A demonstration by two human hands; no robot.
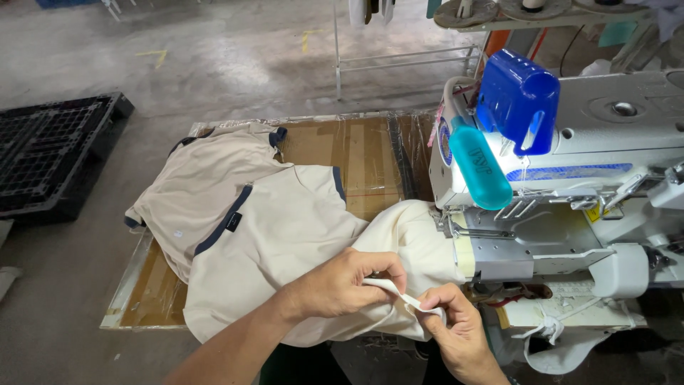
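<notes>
While both hands pinch it, a thin white fabric strip (402, 294) runs between left hand (342, 284) and right hand (452, 328), fingers closed | strip sits over cream garment with navy trim (285, 235) | just beside white sewing machine (570, 214) | on plastic-wrapped cardboard table (363, 157)

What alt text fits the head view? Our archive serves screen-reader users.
Two hands, left hand and right hand, pinch a narrow white strip over cream fabric at an industrial sewing machine. Beige shirts with navy trim lie piled on the cardboard-topped table.
</notes>
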